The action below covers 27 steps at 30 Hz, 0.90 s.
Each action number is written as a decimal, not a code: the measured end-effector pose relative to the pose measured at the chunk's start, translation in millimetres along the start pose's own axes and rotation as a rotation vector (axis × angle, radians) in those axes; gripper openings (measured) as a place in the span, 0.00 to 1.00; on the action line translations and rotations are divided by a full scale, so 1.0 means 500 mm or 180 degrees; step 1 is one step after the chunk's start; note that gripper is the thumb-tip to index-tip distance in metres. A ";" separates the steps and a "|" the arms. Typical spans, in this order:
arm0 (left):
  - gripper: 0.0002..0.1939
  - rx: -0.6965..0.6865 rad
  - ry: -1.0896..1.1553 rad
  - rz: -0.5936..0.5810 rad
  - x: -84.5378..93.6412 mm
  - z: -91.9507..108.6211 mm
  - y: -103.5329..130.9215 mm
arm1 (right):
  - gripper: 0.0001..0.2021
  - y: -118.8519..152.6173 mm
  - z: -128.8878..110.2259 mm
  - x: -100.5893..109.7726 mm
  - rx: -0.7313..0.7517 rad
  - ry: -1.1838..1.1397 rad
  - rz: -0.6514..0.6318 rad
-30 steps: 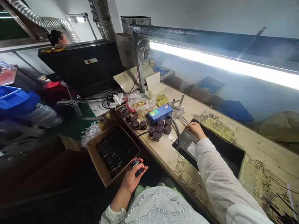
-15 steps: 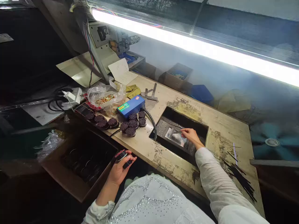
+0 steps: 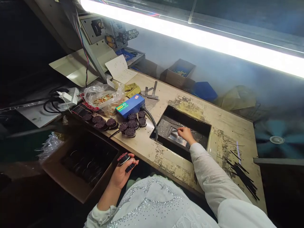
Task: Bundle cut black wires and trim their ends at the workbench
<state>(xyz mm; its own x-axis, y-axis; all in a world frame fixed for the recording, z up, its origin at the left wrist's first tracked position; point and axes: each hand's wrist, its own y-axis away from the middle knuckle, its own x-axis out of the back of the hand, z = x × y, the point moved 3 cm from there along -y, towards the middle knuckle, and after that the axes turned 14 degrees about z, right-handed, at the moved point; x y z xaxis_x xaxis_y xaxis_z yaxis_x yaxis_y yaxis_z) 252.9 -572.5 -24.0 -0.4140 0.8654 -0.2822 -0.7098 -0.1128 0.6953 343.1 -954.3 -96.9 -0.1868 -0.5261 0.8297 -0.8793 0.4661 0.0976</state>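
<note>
Our right hand (image 3: 186,135) has slid farther over the plate (image 3: 180,139) sunk in the counter (image 3: 140,146), thin strip (image 3: 174,131) pinched, so that's probably our focus, left hand (image 3: 122,173) curled round a black bundle (image 3: 123,158) off the front edge.

"Where does this view look from?"
"The wearer's head, facing forward and down, past the white top (image 3: 147,202) onto the workbench (image 3: 147,144)."
"How near?"
"Close above: the left hand (image 3: 122,169) and right hand (image 3: 187,134) both fit, while the lamp tube (image 3: 190,34) slants across the upper part."
"And the lower left?"
"Too dark to read well; that seems to be a carton (image 3: 63,179)."
</note>
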 end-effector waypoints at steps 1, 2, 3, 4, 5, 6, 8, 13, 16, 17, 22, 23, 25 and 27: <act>0.18 -0.0006 -0.0004 0.0009 0.000 0.000 0.001 | 0.16 -0.001 -0.004 -0.003 0.0044 0.0066 -0.0013; 0.19 -0.0012 -0.0011 0.0016 0.000 -0.001 0.002 | 0.16 -0.001 -0.007 -0.005 0.0087 0.0136 -0.0026; 0.19 -0.0015 -0.0019 0.0015 0.000 -0.001 0.002 | 0.16 -0.002 -0.011 -0.006 0.0129 0.0211 -0.0035; 0.19 -0.0015 -0.0027 0.0008 -0.001 -0.002 0.003 | 0.16 -0.001 -0.013 -0.005 0.0173 0.0289 -0.0040; 0.19 -0.0014 -0.0033 0.0002 -0.001 -0.003 0.003 | 0.16 0.000 -0.015 -0.004 0.0217 0.0371 -0.0040; 0.19 -0.0011 -0.0041 -0.0004 0.000 -0.004 0.004 | 0.16 0.001 -0.016 -0.001 0.0262 0.0454 -0.0037; 0.19 0.0000 -0.0062 0.0000 0.001 -0.006 0.003 | 0.16 0.006 -0.013 0.008 0.0340 0.0615 -0.0028; 0.20 -0.0004 -0.0121 0.0054 0.004 -0.007 0.001 | 0.16 0.024 0.015 0.039 0.0409 0.0967 -0.0047; 0.21 -0.0021 -0.0170 0.0099 0.003 -0.006 0.001 | 0.17 0.035 0.038 0.060 0.0393 0.1171 -0.0045; 0.21 -0.0018 -0.0184 0.0109 0.002 -0.005 0.001 | 0.17 0.039 0.045 0.067 0.0384 0.1238 -0.0037; 0.21 -0.0005 -0.0204 0.0130 -0.004 -0.003 0.002 | 0.16 0.056 0.077 0.101 0.0306 0.1546 -0.0006; 0.21 -0.0013 -0.0200 0.0126 -0.004 -0.003 0.003 | 0.16 0.058 0.083 0.108 0.0288 0.1598 -0.0009; 0.21 -0.0029 -0.0205 0.0112 -0.005 -0.002 0.004 | 0.15 0.062 0.094 0.120 0.0252 0.1690 -0.0016; 0.21 -0.0031 -0.0220 0.0101 -0.005 -0.002 0.004 | 0.15 0.066 0.104 0.131 0.0224 0.1763 -0.0025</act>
<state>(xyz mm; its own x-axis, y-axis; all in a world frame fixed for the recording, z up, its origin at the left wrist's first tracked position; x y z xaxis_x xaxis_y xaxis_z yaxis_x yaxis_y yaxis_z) 251.7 -575.3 -22.5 -0.3962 0.8929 -0.2137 -0.7026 -0.1451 0.6966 279.1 -1010.3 -68.1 0.0613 -0.0682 0.9958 -0.9104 0.4051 0.0838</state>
